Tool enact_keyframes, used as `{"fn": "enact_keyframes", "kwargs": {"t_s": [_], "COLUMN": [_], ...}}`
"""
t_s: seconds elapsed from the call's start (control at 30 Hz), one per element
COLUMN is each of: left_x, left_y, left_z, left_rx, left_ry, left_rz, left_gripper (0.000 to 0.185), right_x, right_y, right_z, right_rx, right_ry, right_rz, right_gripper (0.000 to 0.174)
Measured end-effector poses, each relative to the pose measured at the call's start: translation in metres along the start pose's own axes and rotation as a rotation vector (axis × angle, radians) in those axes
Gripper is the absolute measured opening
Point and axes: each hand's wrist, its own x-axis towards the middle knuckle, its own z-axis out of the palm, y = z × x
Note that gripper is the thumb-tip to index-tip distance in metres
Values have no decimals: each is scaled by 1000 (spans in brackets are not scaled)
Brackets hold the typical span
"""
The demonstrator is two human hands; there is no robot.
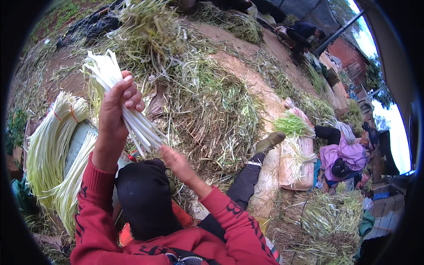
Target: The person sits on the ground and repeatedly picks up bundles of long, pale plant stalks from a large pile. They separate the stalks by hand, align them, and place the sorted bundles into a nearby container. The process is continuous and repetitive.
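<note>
My left hand (122, 94) is raised at the left of the head view, closed around a bundle of pale, leek-like stalks (140, 124). Their white ends fan out above the fist and the other ends slant down to the right. My right hand (175, 162) is at those lower ends; it is blurred, and whether its fingers pinch any stalks cannot be told. To the left, long yellow-white bundles tied with red bands (54, 142) drape over a greenish printed surface. A looser bunch of the same stalks (78, 175) lies beside them.
Heaps of trimmed leaves and stems (212, 122) cover the ground ahead. A co-worker in a checked pink top (344, 155) sits at the right, by a pinkish padded block (306, 179) bearing green and white stalks. Another person in dark clothes (303, 31) bends over farther back.
</note>
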Motion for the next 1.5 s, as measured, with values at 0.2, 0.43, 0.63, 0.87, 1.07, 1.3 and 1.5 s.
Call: {"fn": "enact_keyframes", "kwargs": {"t_s": [0.2,0.43,0.63,0.87,1.07,1.3,1.5], "left_x": [27,8,-43,-91,-103,-158,-173], "left_y": [-29,-90,-97,-91,-88,-115,-111], "left_z": [93,100,100,156,164,180,128], "left_rx": [178,2016,2761,2702,2772,1861,1125], "left_ry": [-253,-1082,-1551,-1648,-1600,-1488,-491], "left_rz": [-287,-184,-65,312,337,545,-38], "left_gripper": [15,11,15,11,19,39,83], "right_x": [-85,-163,-143,-130,-103,-152,-180], "right_y": [50,50,-47,-46,-33,-47,-64], "right_z": [42,31,-39,-55,-47,-108,-58], "right_rx": [6,-300,-752,-475,-527,-212,-531], "right_ry": [118,-59,688,379,411,836,829], "right_rz": [-305,-292,-1001,-602,-552,-637,-771], "right_gripper": [52,34,55,95,35,21,13]}}
